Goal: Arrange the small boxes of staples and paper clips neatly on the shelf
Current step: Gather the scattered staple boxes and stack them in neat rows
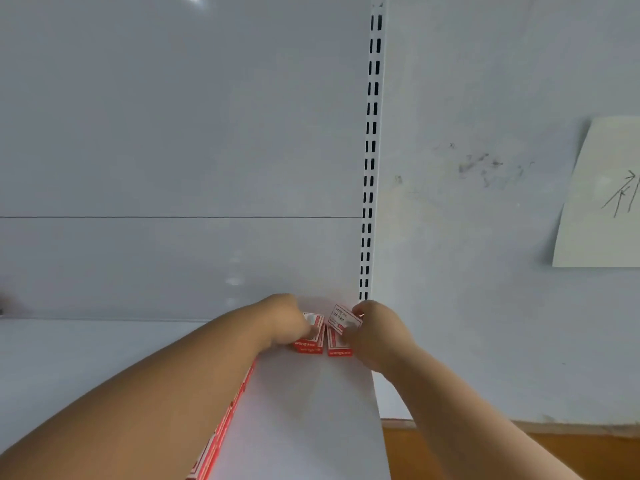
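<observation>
Beside the slotted post (370, 168), the left hand (287, 323) is gripping one red box (309, 341) while the right hand (374, 332) is pinching another box (343, 320), tilting it, probably to line them up on the shelf (311, 410).

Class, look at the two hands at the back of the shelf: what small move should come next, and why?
Probably the right hand should lower the tilted box it pinches flat onto the box beneath, square with the neighbouring box that the left hand holds. The lifted box sits askew at the shelf corner, so the row is not yet neat.
</observation>
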The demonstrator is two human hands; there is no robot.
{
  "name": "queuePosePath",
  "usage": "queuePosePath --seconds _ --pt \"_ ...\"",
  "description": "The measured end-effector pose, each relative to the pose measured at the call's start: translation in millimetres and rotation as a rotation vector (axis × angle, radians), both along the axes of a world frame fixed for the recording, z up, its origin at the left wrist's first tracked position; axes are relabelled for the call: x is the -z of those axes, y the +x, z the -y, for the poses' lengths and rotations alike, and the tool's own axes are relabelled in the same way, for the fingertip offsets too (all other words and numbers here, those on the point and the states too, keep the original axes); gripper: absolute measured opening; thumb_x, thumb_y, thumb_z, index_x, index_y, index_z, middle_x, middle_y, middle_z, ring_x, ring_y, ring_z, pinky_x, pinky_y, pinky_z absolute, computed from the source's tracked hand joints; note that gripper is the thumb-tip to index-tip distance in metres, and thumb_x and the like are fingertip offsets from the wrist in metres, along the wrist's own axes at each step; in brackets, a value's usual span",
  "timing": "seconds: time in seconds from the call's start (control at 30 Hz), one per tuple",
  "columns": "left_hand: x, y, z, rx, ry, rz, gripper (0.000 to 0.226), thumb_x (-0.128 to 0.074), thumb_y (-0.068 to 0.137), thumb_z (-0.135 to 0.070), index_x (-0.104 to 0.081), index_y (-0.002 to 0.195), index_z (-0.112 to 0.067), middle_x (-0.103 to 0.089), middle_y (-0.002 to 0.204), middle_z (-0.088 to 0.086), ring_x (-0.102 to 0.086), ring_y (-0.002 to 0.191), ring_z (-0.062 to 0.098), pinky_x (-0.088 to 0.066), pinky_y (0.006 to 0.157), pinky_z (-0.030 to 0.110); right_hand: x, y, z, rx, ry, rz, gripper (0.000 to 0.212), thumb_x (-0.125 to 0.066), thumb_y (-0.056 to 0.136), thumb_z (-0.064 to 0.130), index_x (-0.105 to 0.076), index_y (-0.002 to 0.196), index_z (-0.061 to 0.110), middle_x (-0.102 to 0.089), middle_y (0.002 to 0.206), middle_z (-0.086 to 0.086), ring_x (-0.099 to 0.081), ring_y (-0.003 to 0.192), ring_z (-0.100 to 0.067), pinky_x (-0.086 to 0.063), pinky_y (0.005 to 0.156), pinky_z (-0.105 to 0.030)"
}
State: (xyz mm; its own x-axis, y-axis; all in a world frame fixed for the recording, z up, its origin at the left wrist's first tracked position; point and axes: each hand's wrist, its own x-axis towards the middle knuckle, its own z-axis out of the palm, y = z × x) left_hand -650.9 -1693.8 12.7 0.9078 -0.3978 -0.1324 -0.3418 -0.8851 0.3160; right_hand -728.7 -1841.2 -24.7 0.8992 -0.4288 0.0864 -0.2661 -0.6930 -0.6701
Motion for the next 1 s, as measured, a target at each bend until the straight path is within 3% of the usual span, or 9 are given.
queuePosePath --seconds 0.1,0.23,0.37,0.5,0.6,0.7,0.77,0.87,1.0 --pt "-3 -4 -10 -0.069 -0.214 -0.078 0.013 -0.07 0.082 -0.022 -0.07 0.085 -0.01 -0.067 0.076 0.009 -0.052 0.06 0.019 -0.034 0.054 0.022 1 -2 0 -0.036 0.161 0.092 0.025 -0.051 0.08 0.013 -0.064 0.098 0.023 -0.069 0.081 0.005 -0.064 0.065 -0.012 -0.043 0.047 -0.023" --pt "-10 -7 -28 -0.057 -0.437 -0.106 0.022 -0.06 0.093 -0.019 -0.063 0.115 -0.021 -0.071 0.099 0.003 -0.069 0.087 0.021 -0.05 0.064 0.029 -5 -5 -8 -0.037 0.643 0.244 0.016 -0.051 0.089 0.008 -0.061 0.1 0.014 -0.069 0.09 -0.008 -0.065 0.056 -0.012 -0.047 0.047 -0.023" --pt "-18 -7 -56 0.01 -0.588 -0.151 0.012 -0.053 0.099 -0.029 -0.057 0.11 -0.033 -0.066 0.107 -0.002 -0.074 0.08 0.015 -0.052 0.059 0.029 -23 -9 -24 -0.153 0.847 0.272 0.018 -0.051 0.091 0.002 -0.06 0.104 0.011 -0.069 0.099 -0.013 -0.065 0.062 -0.019 -0.048 0.051 -0.028" --pt "-25 -5 -96 0.104 -0.577 -0.104 0.015 -0.053 0.1 -0.028 -0.062 0.108 -0.035 -0.07 0.094 0.001 -0.073 0.073 0.019 -0.05 0.058 0.031 -34 -17 -46 -0.279 0.696 0.267 0.018 -0.055 0.093 0.008 -0.065 0.102 0.02 -0.071 0.083 -0.003 -0.059 0.062 -0.019 -0.043 0.053 -0.03" --pt "-28 1 -135 0.134 -0.444 -0.022 0.019 -0.054 0.099 -0.031 -0.064 0.11 -0.042 -0.07 0.084 -0.008 -0.062 0.061 0.009 -0.049 0.06 0.025 -39 -19 -66 -0.245 0.613 0.257 0.014 -0.058 0.092 0.011 -0.06 0.099 0.022 -0.071 0.075 0.004 -0.053 0.053 -0.014 -0.04 0.047 -0.025" --pt "-31 8 -171 0.154 -0.365 -0.036 0.015 -0.054 0.098 -0.031 -0.065 0.106 -0.04 -0.069 0.076 -0.018 -0.057 0.056 0.0 -0.044 0.056 0.018 -43 -17 -87 -0.225 0.544 0.199 0.011 -0.061 0.09 0.011 -0.066 0.092 0.021 -0.071 0.077 0.001 -0.054 0.055 -0.015 -0.045 0.055 -0.028" --pt "-31 12 -191 0.174 -0.347 -0.083 0.011 -0.054 0.099 -0.031 -0.061 0.105 -0.037 -0.071 0.084 -0.018 -0.059 0.062 0.001 -0.046 0.059 0.022 -43 -14 -103 -0.204 0.446 0.13 0.014 -0.06 0.089 0.012 -0.07 0.089 0.022 -0.073 0.08 -0.003 -0.056 0.058 -0.015 -0.043 0.058 -0.032" --pt "-25 19 -211 0.206 -0.318 -0.117 0.004 -0.054 0.098 -0.029 -0.054 0.101 -0.032 -0.072 0.099 -0.009 -0.065 0.086 0.016 -0.052 0.075 0.036 -37 -11 -124 -0.146 0.31 0.06 0.018 -0.058 0.09 0.011 -0.072 0.085 0.021 -0.071 0.076 -0.005 -0.048 0.052 -0.012 -0.038 0.053 -0.027" --pt "-6 26 -215 0.269 -0.247 -0.067 0.005 -0.055 0.097 -0.03 -0.058 0.099 -0.032 -0.069 0.1 -0.009 -0.064 0.088 0.01 -0.05 0.075 0.029 -29 -8 -140 -0.046 0.24 -0.017 0.021 -0.057 0.088 0.011 -0.074 0.08 0.021 -0.066 0.062 0.004 -0.047 0.047 -0.008 -0.036 0.044 -0.021"
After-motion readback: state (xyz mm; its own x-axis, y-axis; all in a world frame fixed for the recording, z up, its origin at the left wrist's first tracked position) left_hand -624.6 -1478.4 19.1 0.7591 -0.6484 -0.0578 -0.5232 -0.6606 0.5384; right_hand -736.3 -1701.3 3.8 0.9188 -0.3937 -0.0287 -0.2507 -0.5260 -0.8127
